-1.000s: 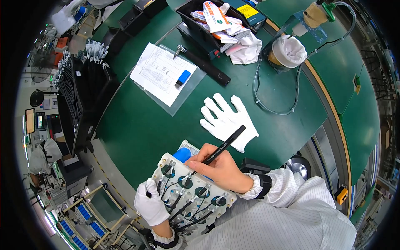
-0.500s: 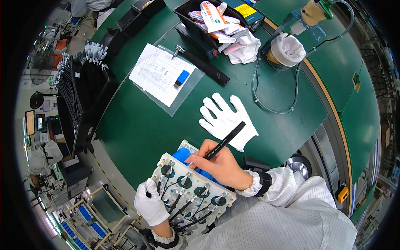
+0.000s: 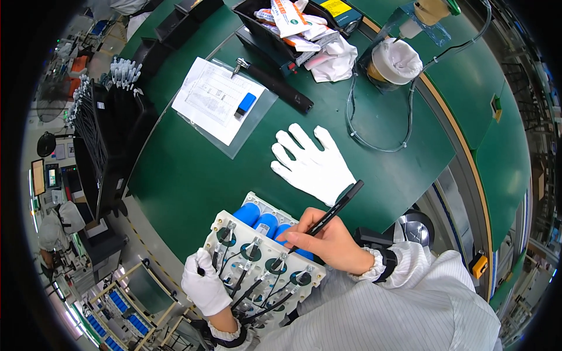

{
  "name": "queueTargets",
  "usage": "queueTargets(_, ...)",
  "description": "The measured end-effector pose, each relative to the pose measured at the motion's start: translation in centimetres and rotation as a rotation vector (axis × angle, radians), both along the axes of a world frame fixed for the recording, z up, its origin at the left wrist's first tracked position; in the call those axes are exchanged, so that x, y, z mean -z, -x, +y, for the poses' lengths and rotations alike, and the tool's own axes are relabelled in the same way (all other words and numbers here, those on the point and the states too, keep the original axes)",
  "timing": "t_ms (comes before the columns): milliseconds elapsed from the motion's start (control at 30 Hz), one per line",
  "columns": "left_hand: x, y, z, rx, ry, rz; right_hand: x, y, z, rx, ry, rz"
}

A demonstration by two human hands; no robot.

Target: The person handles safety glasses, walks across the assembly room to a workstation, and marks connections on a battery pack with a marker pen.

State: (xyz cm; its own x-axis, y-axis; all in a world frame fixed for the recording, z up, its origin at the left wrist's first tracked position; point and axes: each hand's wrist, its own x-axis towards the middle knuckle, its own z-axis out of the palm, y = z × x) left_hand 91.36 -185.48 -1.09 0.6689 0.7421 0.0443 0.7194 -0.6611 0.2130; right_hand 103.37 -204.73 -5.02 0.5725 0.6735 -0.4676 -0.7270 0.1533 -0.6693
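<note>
In my bare right hand (image 3: 329,244) is a black marker pen (image 3: 342,203), slanted, its lower end down at the third terminal along the top row of a battery pack. The battery pack (image 3: 239,235) has white plastic end plates, blue cylindrical cells (image 3: 249,214) between them, and metal terminals with black cables. White glove fabric covers my left hand (image 3: 206,288), which is closed at the pack's left edge around a small black cap-like piece (image 3: 201,271). An unworn white glove (image 3: 316,171) lies flat on the table beyond the pen.
Farther back on the green table (image 3: 175,169) lie papers (image 3: 206,99) with a blue-and-black block (image 3: 246,104) and a ratchet wrench (image 3: 281,88). A black bin (image 3: 252,17) of packets and a lined tub (image 3: 397,61) stand behind. Cables (image 3: 96,134) hang at left.
My right hand has moved right along the pack with the marker pen, from beside the first terminals to the third. More blue cells show. My left hand keeps its hold; the view has shifted slightly.
</note>
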Motion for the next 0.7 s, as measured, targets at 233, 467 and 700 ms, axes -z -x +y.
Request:
queueTargets(233, 0.24, 0.22, 0.07, -0.004, 0.011, 0.001, 0.04, 0.8, 0.48, 0.105, -0.076, -0.003)
queueTargets(467, 0.15, 0.06, -0.06, 0.013, -0.025, -0.006, -0.06, 0.65, 0.39, 0.044, -0.019, -0.026)
queueTargets(700, 0.16, 0.14, -0.02, 0.001, 0.013, 0.004, 0.0, 0.31, 0.27, 0.028, 0.003, -0.071)
